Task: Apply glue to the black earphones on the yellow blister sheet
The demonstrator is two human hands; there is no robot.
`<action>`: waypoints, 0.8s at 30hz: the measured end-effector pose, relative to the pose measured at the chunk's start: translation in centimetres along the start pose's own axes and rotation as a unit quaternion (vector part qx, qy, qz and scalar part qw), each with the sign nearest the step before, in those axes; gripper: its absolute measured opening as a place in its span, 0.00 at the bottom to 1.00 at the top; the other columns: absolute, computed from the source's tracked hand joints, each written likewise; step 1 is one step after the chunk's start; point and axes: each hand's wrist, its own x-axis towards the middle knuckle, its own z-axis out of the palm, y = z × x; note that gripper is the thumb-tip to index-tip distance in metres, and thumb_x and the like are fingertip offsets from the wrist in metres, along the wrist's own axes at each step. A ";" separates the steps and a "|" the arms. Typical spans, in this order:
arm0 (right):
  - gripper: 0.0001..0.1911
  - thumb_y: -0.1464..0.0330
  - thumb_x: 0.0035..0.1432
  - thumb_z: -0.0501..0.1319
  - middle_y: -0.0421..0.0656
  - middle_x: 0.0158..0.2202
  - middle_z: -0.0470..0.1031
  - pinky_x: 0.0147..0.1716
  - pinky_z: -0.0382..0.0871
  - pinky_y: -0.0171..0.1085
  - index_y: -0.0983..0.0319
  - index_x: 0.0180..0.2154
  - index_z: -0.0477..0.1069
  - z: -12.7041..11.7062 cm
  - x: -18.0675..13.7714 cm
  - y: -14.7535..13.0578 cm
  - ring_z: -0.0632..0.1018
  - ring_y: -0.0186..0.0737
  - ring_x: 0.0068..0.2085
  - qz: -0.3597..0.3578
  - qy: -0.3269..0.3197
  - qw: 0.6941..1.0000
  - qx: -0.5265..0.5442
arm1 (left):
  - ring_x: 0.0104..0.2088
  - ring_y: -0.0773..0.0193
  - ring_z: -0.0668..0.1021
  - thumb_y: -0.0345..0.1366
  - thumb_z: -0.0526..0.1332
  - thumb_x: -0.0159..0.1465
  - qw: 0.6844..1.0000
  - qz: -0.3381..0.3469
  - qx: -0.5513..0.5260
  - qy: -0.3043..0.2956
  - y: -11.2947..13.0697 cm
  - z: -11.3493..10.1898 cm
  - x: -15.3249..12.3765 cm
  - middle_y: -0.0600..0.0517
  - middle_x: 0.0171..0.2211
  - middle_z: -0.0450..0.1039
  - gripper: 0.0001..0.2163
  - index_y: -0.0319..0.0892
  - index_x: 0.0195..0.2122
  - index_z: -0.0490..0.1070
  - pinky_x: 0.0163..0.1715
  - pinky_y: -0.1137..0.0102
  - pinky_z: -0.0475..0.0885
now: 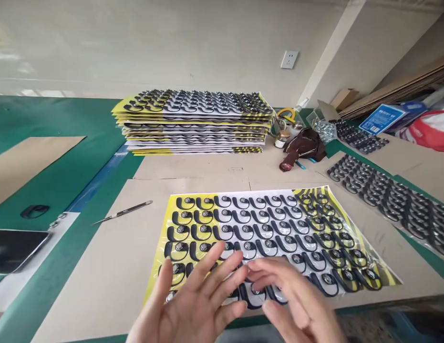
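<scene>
A yellow and white printed sheet [243,200] lies flat on cardboard before me, covered in rows of black hook-shaped earpieces with round metal centres [264,228]. My left hand [193,305] hovers over the sheet's near left corner, palm down, fingers spread, holding nothing. My right hand [296,300] is beside it over the near edge, fingers loosely extended toward the left hand, also holding nothing. The two hands' fingertips nearly meet and hide several earpieces in the front rows.
A tall stack of similar loaded sheets [196,121] stands behind. A thin pen-like tool [123,212] lies left of the sheet. More earpieces on clear film [389,200] lie right. A dark tablet [14,247], a brown cloth [304,145], boxes and bags sit around.
</scene>
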 end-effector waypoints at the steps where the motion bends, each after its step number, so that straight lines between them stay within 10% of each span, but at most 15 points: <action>1: 0.13 0.61 0.67 0.58 0.49 0.43 0.77 0.32 0.80 0.36 0.55 0.51 0.73 0.6 0.2 0.0 0.81 0.41 0.33 0.011 0.006 0.999 0.029 | 0.67 0.54 0.60 0.63 0.41 0.64 1.000 0.003 -0.014 -0.011 -0.5 0.1 0.8 0.49 0.65 0.59 0.33 0.50 0.63 0.57 0.61 0.58 0.61; 24: 0.06 0.70 0.63 0.62 0.40 0.34 0.78 0.37 0.74 0.30 0.54 0.40 0.77 1.2 1.1 -0.1 0.79 0.36 0.36 0.082 0.005 0.990 0.116 | 0.60 0.59 0.71 0.58 0.43 0.67 0.997 -0.049 -0.038 -0.045 -1.1 -1.7 1.9 0.48 0.59 0.68 0.28 0.49 0.60 0.63 0.49 0.68 0.70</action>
